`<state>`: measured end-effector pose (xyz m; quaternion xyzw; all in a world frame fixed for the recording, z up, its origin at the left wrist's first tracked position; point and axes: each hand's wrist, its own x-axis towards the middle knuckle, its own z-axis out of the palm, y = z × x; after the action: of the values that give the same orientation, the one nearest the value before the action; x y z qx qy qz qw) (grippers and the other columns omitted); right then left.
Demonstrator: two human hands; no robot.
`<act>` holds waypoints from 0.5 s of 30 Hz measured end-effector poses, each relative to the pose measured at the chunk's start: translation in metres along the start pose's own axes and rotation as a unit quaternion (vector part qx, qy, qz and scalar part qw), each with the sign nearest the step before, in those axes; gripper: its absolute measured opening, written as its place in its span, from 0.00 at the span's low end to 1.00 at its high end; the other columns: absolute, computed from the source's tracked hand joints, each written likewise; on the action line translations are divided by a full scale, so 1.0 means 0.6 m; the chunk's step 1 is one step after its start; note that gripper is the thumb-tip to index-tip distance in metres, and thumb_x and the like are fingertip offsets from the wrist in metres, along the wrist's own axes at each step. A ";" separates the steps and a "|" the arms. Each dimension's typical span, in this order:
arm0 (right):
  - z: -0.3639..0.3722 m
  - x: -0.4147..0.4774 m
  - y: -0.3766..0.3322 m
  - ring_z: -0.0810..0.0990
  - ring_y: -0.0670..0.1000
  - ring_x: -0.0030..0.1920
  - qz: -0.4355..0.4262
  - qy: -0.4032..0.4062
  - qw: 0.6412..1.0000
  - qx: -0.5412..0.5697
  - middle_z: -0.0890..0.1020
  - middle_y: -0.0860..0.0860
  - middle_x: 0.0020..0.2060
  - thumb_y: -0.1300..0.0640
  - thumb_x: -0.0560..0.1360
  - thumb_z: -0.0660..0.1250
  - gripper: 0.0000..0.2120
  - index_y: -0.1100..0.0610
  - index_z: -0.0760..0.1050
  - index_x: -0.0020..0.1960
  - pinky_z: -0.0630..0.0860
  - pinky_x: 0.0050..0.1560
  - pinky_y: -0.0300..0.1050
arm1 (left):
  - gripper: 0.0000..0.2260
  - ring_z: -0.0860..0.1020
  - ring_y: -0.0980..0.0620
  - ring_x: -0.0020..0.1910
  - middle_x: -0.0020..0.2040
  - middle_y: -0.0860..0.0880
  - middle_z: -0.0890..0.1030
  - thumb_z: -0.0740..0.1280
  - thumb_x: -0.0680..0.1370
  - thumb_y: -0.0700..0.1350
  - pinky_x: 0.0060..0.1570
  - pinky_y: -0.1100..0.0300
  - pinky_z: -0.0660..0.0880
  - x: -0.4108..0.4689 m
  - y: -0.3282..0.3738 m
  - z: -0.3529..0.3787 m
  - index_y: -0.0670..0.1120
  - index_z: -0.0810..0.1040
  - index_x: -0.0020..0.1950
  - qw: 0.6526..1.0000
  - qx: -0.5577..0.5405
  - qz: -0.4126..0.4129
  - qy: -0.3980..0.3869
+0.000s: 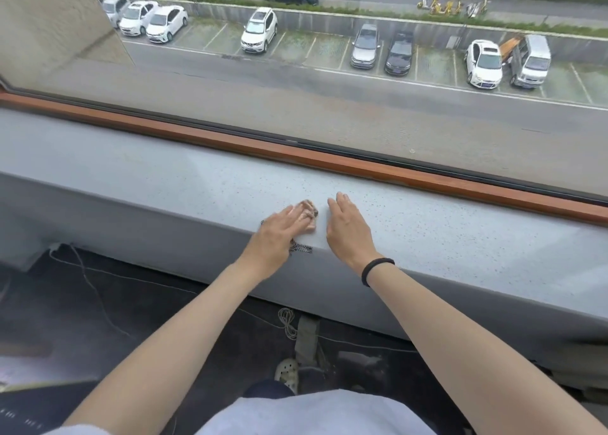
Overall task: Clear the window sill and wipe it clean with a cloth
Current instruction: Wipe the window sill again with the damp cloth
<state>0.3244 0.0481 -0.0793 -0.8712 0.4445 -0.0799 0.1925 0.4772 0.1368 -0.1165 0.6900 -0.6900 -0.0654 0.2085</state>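
A: Here we are at the window sill (164, 184), pale grey and speckled, running wide across the view under the glass.
B: And the cloth (308, 216) is right on it, near the front edge, about the middle of the picture. It's crumpled and pinkish-brown, with a dark patterned bit poking out at the sill's near edge.
A: The left hand (274, 234) is on top of it, palm down, fingers straight and close together, pressing the cloth flat to the surface.
B: No pinch there, just a flat press. And the right hand (345, 227)?
A: Just beside the cloth, on its right, with a thin gap between them. Palm down on the sill, fingers straight and together, holding nothing.
B: Black band (377, 270) on that wrist, I see.
A: Yes. Behind both hands the orange-brown window frame (329, 160) runs along the back of the sill.
B: And through the glass, parked cars (260, 30) in a row down below.
A: On the dark floor under the sill, a pale shoe (287, 373) and a coil of white cord (285, 316).
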 end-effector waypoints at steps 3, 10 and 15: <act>0.003 0.008 -0.005 0.54 0.56 0.75 0.005 -0.019 1.000 -0.002 0.59 0.60 0.74 0.60 0.81 0.50 0.20 0.63 0.60 0.72 0.54 0.75 0.48 | 0.25 0.65 0.50 0.69 0.75 0.51 0.62 0.61 0.77 0.34 0.71 0.46 0.61 0.012 -0.084 -0.040 0.52 0.67 0.72 0.995 0.027 -0.091 0.012; 0.011 0.012 -0.010 0.67 0.57 0.68 -0.013 -0.015 0.994 -0.105 0.70 0.60 0.66 0.52 0.81 0.53 0.18 0.63 0.68 0.63 0.68 0.65 0.48 | 0.22 0.62 0.52 0.72 0.73 0.51 0.66 0.58 0.78 0.32 0.71 0.57 0.57 0.021 -0.044 -0.023 0.51 0.72 0.68 0.994 -0.074 -0.078 -0.036; 0.001 0.023 -0.001 0.64 0.55 0.71 -0.017 -0.055 0.989 -0.137 0.64 0.58 0.72 0.48 0.81 0.51 0.21 0.61 0.66 0.66 0.74 0.57 0.49 | 0.35 0.59 0.51 0.72 0.77 0.56 0.54 0.60 0.73 0.29 0.69 0.50 0.60 0.036 -0.132 -0.055 0.57 0.61 0.74 0.993 0.030 -0.099 -0.055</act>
<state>0.3335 0.0375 -0.0801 -0.9000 0.4248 0.0269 0.0938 0.5637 0.1192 -0.1120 0.7560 -0.6307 -0.1030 0.1417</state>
